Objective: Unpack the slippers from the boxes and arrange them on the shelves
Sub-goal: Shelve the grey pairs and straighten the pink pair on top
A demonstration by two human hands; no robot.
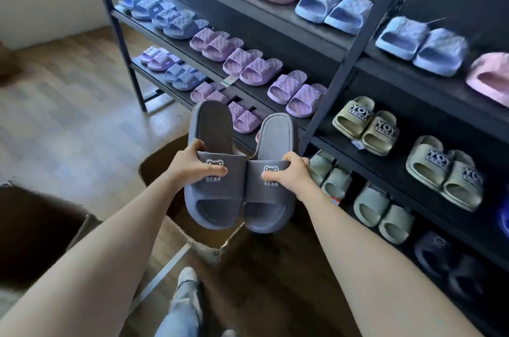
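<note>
Left hand (192, 164) and right hand (293, 171) grip the grey slippers (213, 203) by their straps, heels pointing away.

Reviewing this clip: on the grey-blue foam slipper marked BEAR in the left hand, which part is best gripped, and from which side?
Grip the grey-blue BEAR slipper by its wide strap, coming from its outer left edge. The strap arches over an open foot tunnel, so a thumb likely hooks inside with fingers on top, as the left hand shows.
</note>
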